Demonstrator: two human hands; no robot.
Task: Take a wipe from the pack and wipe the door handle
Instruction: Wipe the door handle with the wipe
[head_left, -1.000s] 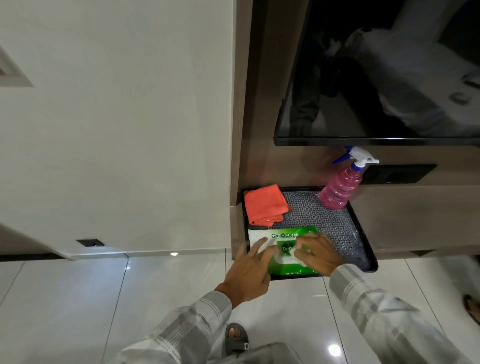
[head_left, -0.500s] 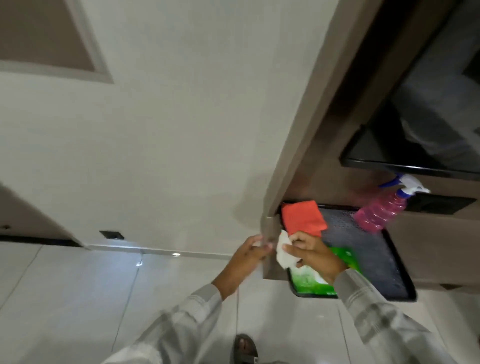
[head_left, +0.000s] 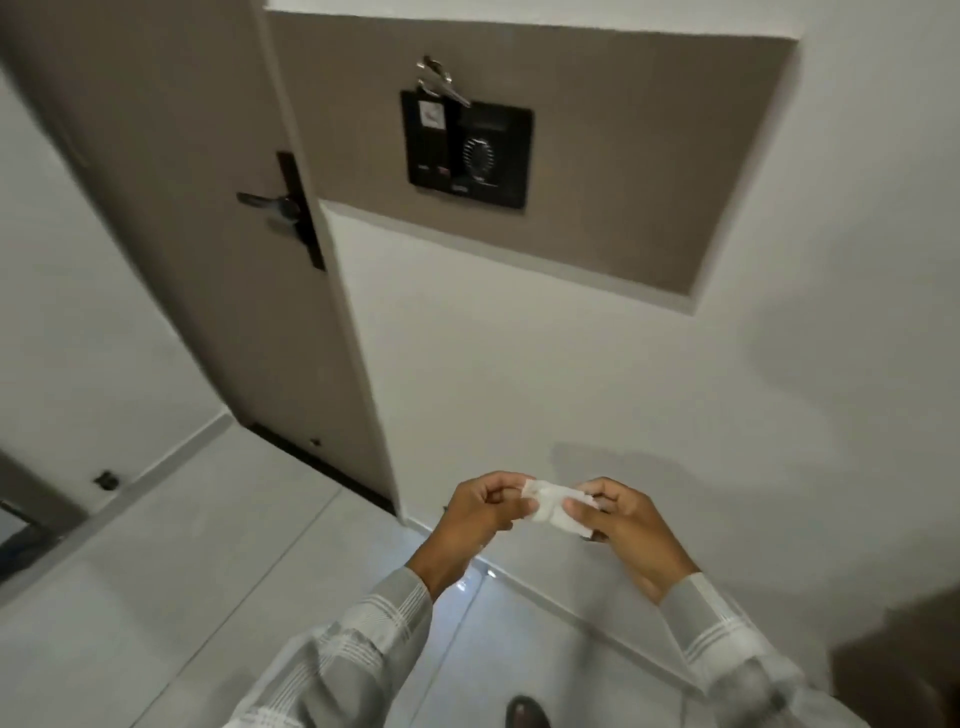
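A folded white wipe (head_left: 553, 506) is pinched between the left hand (head_left: 480, 512) and right hand (head_left: 621, 522), being spread. The door handle (head_left: 270, 201), untouched, lies well apart toward eleven o'clock; a reach there is judged next.

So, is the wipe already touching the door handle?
No, both hands, left and right, hold the wipe low in front of the wall, well apart from the door handle.
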